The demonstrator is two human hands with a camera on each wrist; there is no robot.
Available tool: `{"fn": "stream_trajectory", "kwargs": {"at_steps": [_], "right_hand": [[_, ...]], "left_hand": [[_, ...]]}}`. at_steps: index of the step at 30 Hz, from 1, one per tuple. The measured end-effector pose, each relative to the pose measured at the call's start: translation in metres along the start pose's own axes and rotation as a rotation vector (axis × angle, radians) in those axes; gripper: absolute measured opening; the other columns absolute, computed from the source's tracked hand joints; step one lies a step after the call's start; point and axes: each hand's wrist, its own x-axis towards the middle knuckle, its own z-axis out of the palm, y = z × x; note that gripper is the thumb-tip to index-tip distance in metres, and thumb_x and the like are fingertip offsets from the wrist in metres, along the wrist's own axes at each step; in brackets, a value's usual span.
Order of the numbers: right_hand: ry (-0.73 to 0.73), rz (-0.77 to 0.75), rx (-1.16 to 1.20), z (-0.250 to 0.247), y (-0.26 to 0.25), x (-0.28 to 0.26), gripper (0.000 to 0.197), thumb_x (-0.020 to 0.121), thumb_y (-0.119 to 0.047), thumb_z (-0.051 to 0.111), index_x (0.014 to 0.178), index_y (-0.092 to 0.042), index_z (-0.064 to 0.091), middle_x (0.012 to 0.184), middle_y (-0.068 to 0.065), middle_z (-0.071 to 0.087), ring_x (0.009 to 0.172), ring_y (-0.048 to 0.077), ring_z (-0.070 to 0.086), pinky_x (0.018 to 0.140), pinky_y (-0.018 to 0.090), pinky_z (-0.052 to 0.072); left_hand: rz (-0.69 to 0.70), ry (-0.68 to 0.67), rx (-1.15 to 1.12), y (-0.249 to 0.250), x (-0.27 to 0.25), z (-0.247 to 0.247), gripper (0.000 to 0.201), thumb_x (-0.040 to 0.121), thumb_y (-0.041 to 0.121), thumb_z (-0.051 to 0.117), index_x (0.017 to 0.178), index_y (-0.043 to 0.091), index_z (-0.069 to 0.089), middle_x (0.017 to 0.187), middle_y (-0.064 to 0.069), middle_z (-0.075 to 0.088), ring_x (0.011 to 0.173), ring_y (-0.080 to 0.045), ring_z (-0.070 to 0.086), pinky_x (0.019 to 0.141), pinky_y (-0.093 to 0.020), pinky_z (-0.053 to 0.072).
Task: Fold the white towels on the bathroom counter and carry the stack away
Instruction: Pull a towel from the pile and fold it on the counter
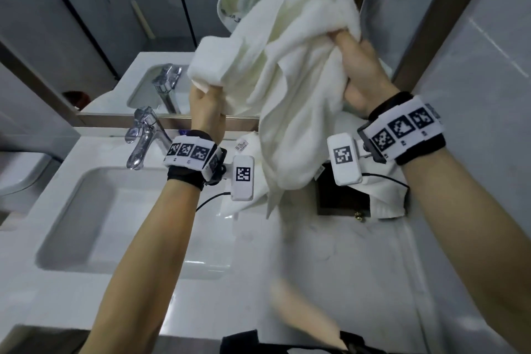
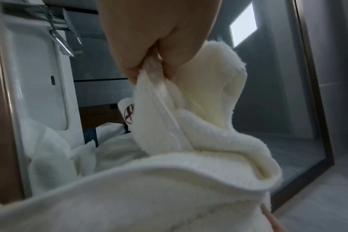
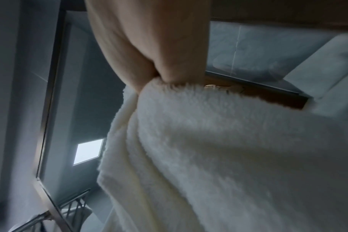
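Note:
A thick white towel (image 1: 287, 72) hangs in the air above the counter, bunched and draped in folds. My left hand (image 1: 205, 100) pinches its left edge; in the left wrist view the fingers (image 2: 133, 62) clamp a hem of the towel (image 2: 189, 125). My right hand (image 1: 353, 66) grips the towel's upper right part, higher than the left; in the right wrist view the fingers (image 3: 169, 69) squeeze the pile of the towel (image 3: 228, 149). More white towels (image 1: 385, 195) lie crumpled on the counter below, partly hidden by the hanging one.
A white sink basin (image 1: 94, 210) with a chrome tap (image 1: 143, 135) lies at the left of the marble counter (image 1: 330, 267). A dark wooden box (image 1: 342, 198) sits under the towels at the right. A mirror (image 1: 115, 23) stands behind, a grey tiled wall (image 1: 474, 52) at the right.

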Motion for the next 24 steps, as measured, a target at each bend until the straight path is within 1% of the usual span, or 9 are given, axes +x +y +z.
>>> {"fn": "stream_trajectory", "kwargs": {"at_steps": [5,9,12,15,16,18,20,22,24], "right_hand": [[0.004,0.241,-0.088,-0.031,0.047,-0.023,0.034,0.092,-0.019,0.056,0.121,-0.001,0.057,0.113,0.014,0.068,0.101,0.024,0.067,0.088,0.036,0.055],[-0.114,0.517,-0.439,-0.07,0.103,-0.054,0.039,0.09,-0.011,0.055,0.127,-0.002,0.052,0.121,0.017,0.063,0.104,0.029,0.062,0.086,0.038,0.053],[-0.301,0.606,-0.763,-0.098,0.131,-0.073,0.046,0.088,-0.013,0.061,0.132,-0.006,0.047,0.13,0.015,0.057,0.118,0.03,0.055,0.103,0.044,0.044],[-0.553,0.689,-1.163,-0.115,0.145,-0.094,0.054,0.081,-0.032,0.071,0.127,-0.011,0.053,0.125,0.006,0.06,0.112,0.022,0.056,0.098,0.034,0.044],[-0.625,0.713,-1.236,-0.118,0.148,-0.1,0.056,0.078,-0.035,0.073,0.126,-0.012,0.054,0.123,0.005,0.061,0.109,0.02,0.057,0.094,0.031,0.044],[-0.731,0.761,-1.287,-0.123,0.152,-0.111,0.065,0.072,-0.041,0.077,0.126,-0.015,0.052,0.123,0.001,0.06,0.114,0.019,0.056,0.097,0.031,0.044],[-0.71,0.71,-1.332,-0.124,0.152,-0.118,0.08,0.066,-0.05,0.079,0.131,-0.016,0.045,0.128,0.0,0.055,0.123,0.021,0.05,0.102,0.032,0.041],[-0.521,0.538,-1.31,-0.121,0.147,-0.12,0.101,0.061,-0.059,0.077,0.142,-0.02,0.031,0.137,0.0,0.043,0.128,0.019,0.042,0.106,0.034,0.036],[-0.372,0.381,-1.028,-0.109,0.139,-0.121,0.103,0.059,-0.07,0.07,0.143,-0.028,0.029,0.14,-0.006,0.041,0.125,0.009,0.042,0.103,0.029,0.036]], "left_hand": [[-0.009,0.028,0.112,-0.001,-0.013,-0.012,0.039,0.092,-0.005,0.045,0.131,-0.002,0.043,0.131,-0.022,0.055,0.121,-0.035,0.054,0.099,-0.046,0.049],[-0.08,0.039,0.28,-0.016,-0.026,-0.028,0.032,0.091,-0.002,0.046,0.123,-0.009,0.046,0.123,-0.029,0.056,0.115,-0.04,0.055,0.096,-0.05,0.048],[-0.135,-0.025,0.401,-0.033,-0.039,-0.035,0.022,0.09,0.003,0.051,0.11,-0.004,0.05,0.11,-0.023,0.059,0.102,-0.031,0.059,0.085,-0.041,0.05],[-0.203,-0.09,0.593,-0.054,-0.05,-0.04,0.032,0.088,0.011,0.054,0.117,-0.001,0.047,0.113,-0.017,0.057,0.1,-0.024,0.054,0.076,-0.031,0.047],[-0.219,-0.113,0.641,-0.061,-0.053,-0.041,0.033,0.089,0.011,0.053,0.119,-0.002,0.047,0.114,-0.018,0.057,0.1,-0.024,0.055,0.077,-0.031,0.046],[-0.229,-0.17,0.718,-0.071,-0.06,-0.041,0.032,0.089,0.01,0.052,0.118,-0.003,0.05,0.115,-0.019,0.06,0.101,-0.027,0.058,0.079,-0.035,0.049],[-0.235,-0.232,0.792,-0.078,-0.067,-0.038,0.03,0.089,0.011,0.05,0.116,-0.002,0.052,0.114,-0.02,0.062,0.104,-0.032,0.061,0.086,-0.042,0.053],[-0.218,-0.296,0.88,-0.083,-0.074,-0.032,0.028,0.089,0.013,0.051,0.112,-0.003,0.052,0.112,-0.022,0.062,0.104,-0.036,0.06,0.091,-0.05,0.05],[-0.178,-0.344,0.949,-0.089,-0.081,-0.024,0.026,0.085,0.017,0.059,0.101,-0.002,0.052,0.105,-0.018,0.061,0.099,-0.032,0.058,0.088,-0.045,0.05]]}}
